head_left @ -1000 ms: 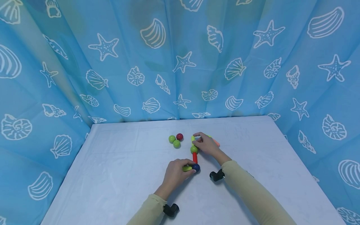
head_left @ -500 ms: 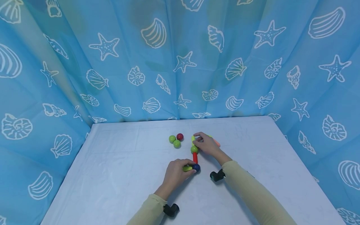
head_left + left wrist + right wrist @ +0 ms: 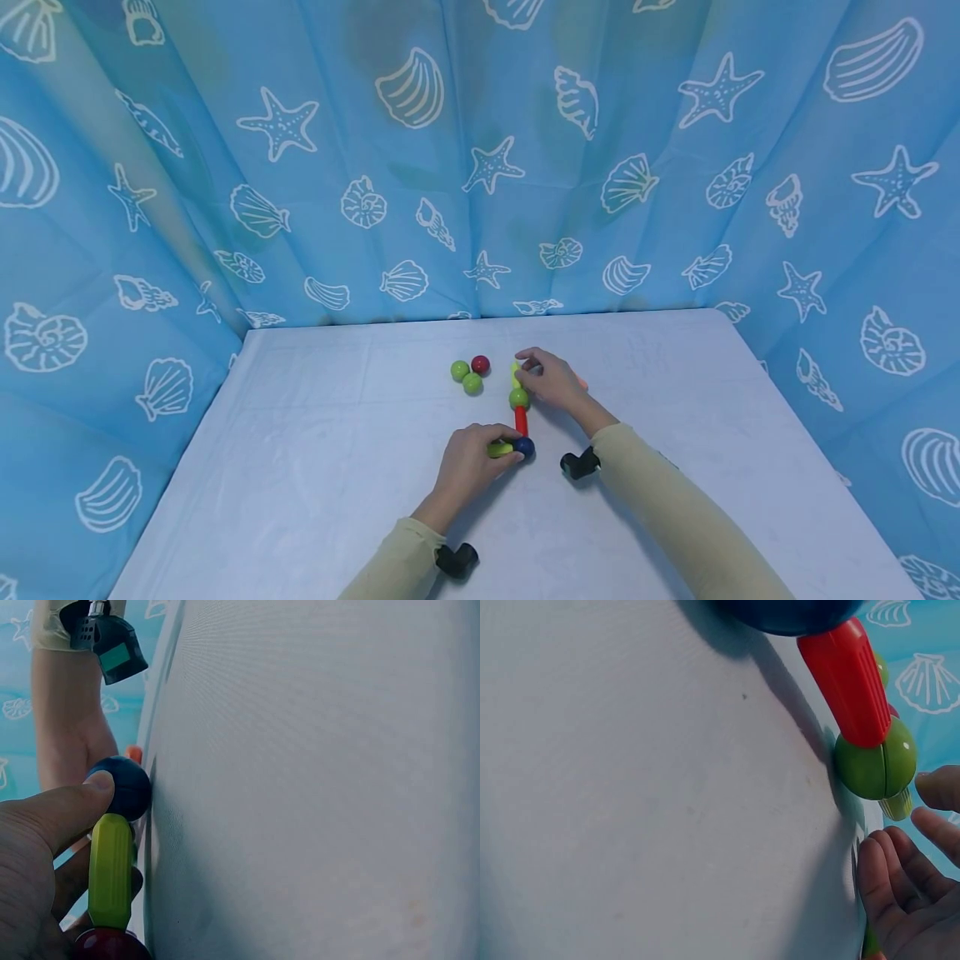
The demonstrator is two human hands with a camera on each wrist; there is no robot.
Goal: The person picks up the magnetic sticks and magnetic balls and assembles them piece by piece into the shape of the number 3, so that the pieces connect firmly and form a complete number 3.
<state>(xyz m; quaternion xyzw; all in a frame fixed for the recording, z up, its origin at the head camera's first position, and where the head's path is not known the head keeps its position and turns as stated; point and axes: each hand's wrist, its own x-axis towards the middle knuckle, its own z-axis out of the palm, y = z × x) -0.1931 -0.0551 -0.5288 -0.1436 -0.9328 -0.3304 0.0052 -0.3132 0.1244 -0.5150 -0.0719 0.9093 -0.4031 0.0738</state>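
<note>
A chain of balls and sticks, apparently a magnetic building toy, lies on the white table (image 3: 322, 450). My left hand (image 3: 467, 460) pinches it at the blue ball (image 3: 131, 793), with the thumb pressed on the ball. From there a yellow-green stick (image 3: 110, 877) runs under the palm to a dark red ball (image 3: 111, 946). Away from me, a red stick (image 3: 521, 422) joins the blue ball to a green ball (image 3: 874, 761). Another yellow stick (image 3: 516, 373) extends beyond it. Beside that stick my right hand (image 3: 553, 383) hovers with fingers parted, a gap showing between fingertips and stick.
Two loose green balls (image 3: 472, 383) and a red ball (image 3: 481, 364) sit together left of the chain's far end. An orange piece (image 3: 582, 383) peeks out behind the right hand. Black wrist cameras (image 3: 457, 562) hang under both sleeves. A blue shell-patterned curtain (image 3: 480, 208) surrounds the table.
My right hand has shifted slightly away from me, its fingers loosening from the far yellow stick and covering a green bit behind it. The left hand and the chain stay put.
</note>
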